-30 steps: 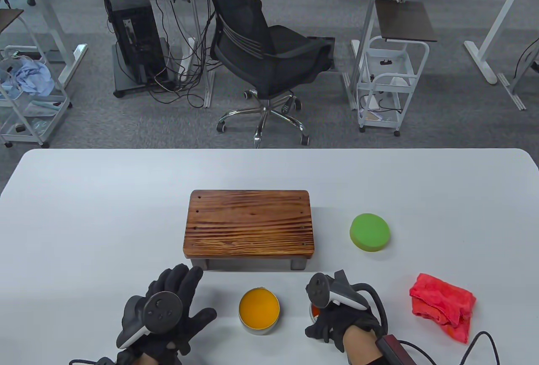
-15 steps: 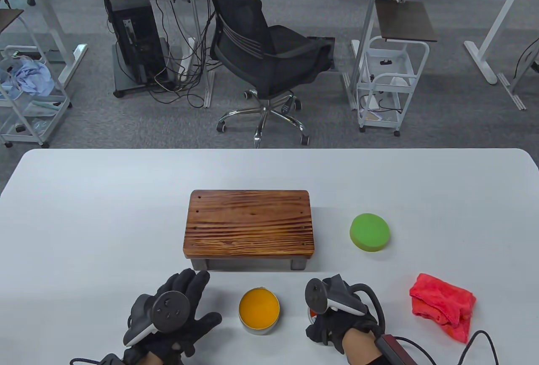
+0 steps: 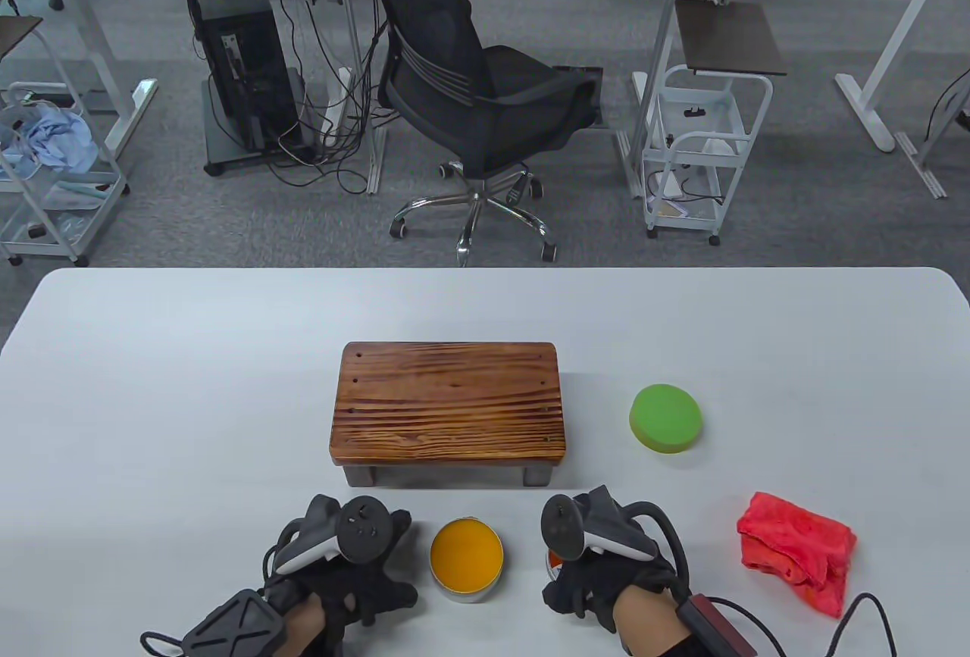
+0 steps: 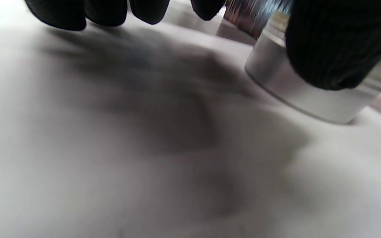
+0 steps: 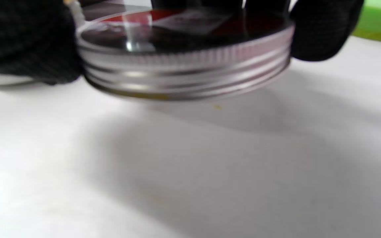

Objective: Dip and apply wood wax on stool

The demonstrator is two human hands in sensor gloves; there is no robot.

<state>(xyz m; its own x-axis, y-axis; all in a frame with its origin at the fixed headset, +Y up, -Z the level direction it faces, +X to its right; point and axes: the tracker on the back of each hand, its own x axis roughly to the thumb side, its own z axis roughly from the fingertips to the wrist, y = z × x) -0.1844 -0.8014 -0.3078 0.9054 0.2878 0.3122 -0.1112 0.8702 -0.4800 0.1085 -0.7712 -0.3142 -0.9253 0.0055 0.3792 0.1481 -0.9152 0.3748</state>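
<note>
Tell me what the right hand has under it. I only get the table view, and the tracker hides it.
Observer: The right wrist view shows a round metal lid with a threaded rim, pinched by the right hand.
Operator: Is it resting on the table?
Observer: It looks tilted and just above the table, with a shadow beneath; the image is blurred.
Operator: Does the left hand have a grip on the tin?
Observer: No. In the left wrist view the left hand has its thumb by the wax tin, and its fingertips hang over bare table.
</note>
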